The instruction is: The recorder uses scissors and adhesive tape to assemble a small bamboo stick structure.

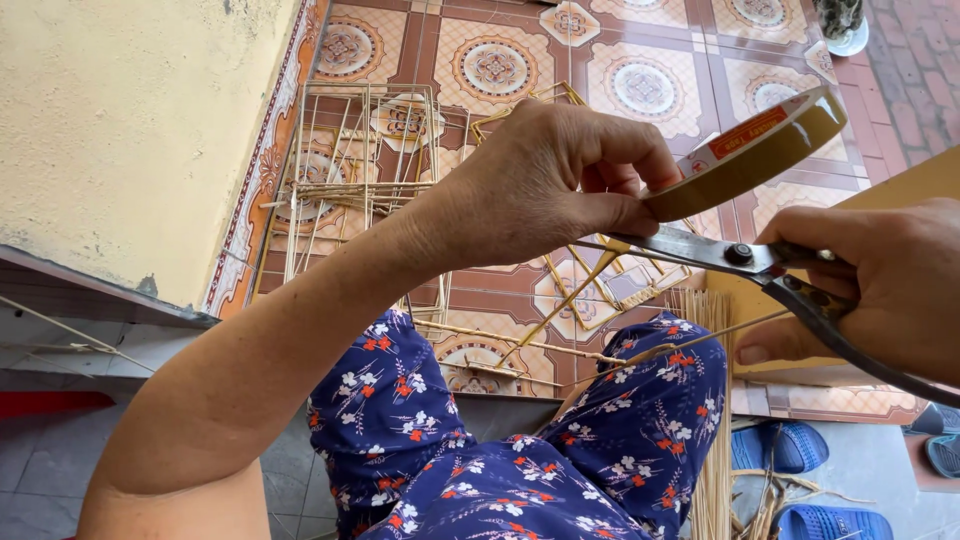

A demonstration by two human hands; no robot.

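My left hand (548, 180) is raised in the middle of the view and pinches a roll of tan adhesive tape (752, 155), held up at an angle. My right hand (878, 290) grips the dark handles of metal scissors (700, 249). The blades point left and reach the pulled end of the tape just below my left fingers. Under the hands hang thin yellow sticks (568, 300) joined into a frame. My knees in blue flowered trousers (520, 440) fill the bottom of the view.
A cage-like frame of thin sticks (350, 170) lies on the patterned tile floor (640, 60). A bundle of loose sticks (712, 440) stands at the right, blue sandals (790, 445) beside it. A yellow wall (120, 120) is at left, a brown board (900, 185) at right.
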